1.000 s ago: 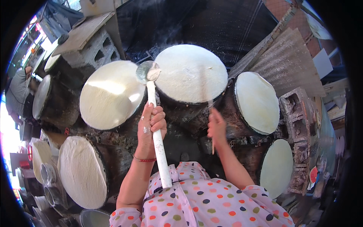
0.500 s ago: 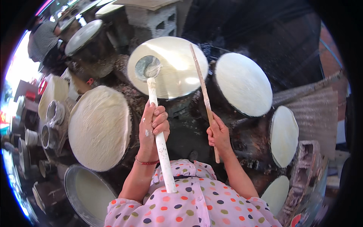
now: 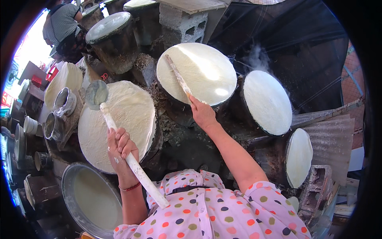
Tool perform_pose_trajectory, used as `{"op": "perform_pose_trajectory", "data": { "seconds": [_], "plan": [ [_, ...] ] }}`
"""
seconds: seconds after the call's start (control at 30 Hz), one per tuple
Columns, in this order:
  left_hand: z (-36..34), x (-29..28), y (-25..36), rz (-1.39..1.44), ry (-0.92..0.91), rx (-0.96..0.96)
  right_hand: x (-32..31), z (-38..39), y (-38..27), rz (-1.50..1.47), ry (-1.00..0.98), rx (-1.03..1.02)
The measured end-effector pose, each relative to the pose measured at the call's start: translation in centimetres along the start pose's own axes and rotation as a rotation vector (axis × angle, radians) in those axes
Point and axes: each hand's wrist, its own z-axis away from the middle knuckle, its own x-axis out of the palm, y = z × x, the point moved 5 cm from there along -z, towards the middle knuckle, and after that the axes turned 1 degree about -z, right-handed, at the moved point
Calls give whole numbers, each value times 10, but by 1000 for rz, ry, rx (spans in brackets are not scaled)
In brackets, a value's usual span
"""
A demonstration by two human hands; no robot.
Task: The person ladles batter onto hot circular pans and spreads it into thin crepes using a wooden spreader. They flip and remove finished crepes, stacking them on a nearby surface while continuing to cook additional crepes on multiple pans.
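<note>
My left hand [image 3: 121, 146] is closed round the thick white handle of a ladle [image 3: 135, 169]. Its round, wet bowl hangs over the far left edge of a large round pale sheet of batter [image 3: 115, 123]. A long, batter-smeared wooden stick [image 3: 178, 75] is gripped in my right hand [image 3: 203, 113]. The stick slants across the shiny, wet-looking round batter sheet [image 3: 215, 55] ahead of me; whether it touches the surface I cannot tell. To the right of that sheet lies another white round sheet [image 3: 266, 101] on a dark drum-like stove, with steam behind it.
A wide metal basin [image 3: 65, 191] of pale liquid stands at lower left. Farther right is a smaller white round [image 3: 299, 157]. Cement blocks [image 3: 316, 183] border the right side. Several pots and cans crowd the left, and a person in a striped top [image 3: 61, 26] bends at far left.
The ladle has moved left, off the front batter sheet and over the left one. My right hand has reached forward, bringing the stick leftward over the front sheet. The view has shifted.
</note>
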Motion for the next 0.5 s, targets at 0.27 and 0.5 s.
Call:
{"op": "perform_pose_trajectory", "data": {
  "seconds": [0.27, 0.5],
  "plan": [
    [-7, 0, 1, 70, -34, -48, 8, 86, 10, -17, -116, -22],
    [-18, 0, 0, 143, -82, -175, 11, 175, 78, -560, 246, 78]
  ]
}}
